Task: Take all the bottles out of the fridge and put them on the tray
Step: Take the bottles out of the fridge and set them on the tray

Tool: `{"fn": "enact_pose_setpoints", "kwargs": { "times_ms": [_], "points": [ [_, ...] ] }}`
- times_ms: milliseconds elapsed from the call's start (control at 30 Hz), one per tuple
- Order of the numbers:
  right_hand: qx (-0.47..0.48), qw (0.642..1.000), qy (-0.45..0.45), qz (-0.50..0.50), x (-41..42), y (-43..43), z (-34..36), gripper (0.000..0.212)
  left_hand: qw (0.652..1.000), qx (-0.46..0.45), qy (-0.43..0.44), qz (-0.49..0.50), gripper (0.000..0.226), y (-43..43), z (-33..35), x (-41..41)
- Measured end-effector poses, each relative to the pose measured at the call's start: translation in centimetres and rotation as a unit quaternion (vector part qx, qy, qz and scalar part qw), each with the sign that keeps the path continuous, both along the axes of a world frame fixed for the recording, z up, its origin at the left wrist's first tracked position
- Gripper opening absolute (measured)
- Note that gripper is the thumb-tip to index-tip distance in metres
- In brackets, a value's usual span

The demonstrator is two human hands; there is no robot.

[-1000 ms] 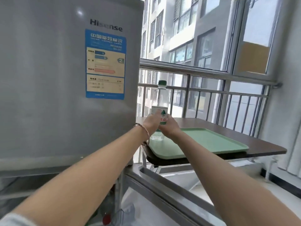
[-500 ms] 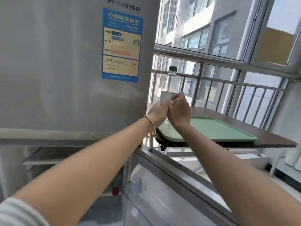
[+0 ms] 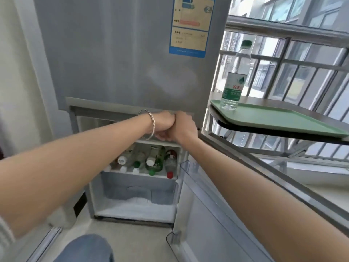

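Note:
A clear water bottle (image 3: 234, 80) with a green cap and green label stands upright on the near left corner of the green tray (image 3: 283, 120). Both my hands are side by side, touching, in front of the top edge of the open lower fridge compartment (image 3: 132, 197). My left hand (image 3: 164, 127) and my right hand (image 3: 184, 125) are curled into loose fists with nothing in them. Below them, several bottles (image 3: 151, 161) with white, green and red caps lie on the fridge shelf.
The tray lies on a dark table (image 3: 273, 103) by the window railing (image 3: 283, 59). The lower fridge door (image 3: 217, 214) hangs open to the right, with an empty clear door shelf. The closed grey upper door (image 3: 122, 53) is above. My knee (image 3: 86, 248) shows at the bottom.
Both hands let go of the bottle on the tray and moved left and down to the fridge opening. My view tilted down, revealing the fridge interior.

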State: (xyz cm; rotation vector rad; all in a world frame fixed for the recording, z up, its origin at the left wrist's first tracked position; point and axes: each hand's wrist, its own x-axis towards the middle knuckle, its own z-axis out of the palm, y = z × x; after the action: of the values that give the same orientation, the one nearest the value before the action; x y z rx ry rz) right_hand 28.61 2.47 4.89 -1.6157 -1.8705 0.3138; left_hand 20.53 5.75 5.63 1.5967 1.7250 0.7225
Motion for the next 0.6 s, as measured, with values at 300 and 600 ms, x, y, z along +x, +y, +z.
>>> {"fn": "enact_pose_setpoints", "kwargs": {
  "times_ms": [300,600],
  "points": [
    [-0.227,0.965,-0.104,0.079,-5.9,5.4,-11.2,0.038,0.985,-0.102,0.134,-0.04,0.032,3.4,-10.9,-7.3],
    [-0.285,0.949,-0.132,-0.028,-8.0,13.3,-21.8,0.06,0.988,-0.079,0.126,0.03,0.043,11.0,-22.2,-9.4]
  ]
}}
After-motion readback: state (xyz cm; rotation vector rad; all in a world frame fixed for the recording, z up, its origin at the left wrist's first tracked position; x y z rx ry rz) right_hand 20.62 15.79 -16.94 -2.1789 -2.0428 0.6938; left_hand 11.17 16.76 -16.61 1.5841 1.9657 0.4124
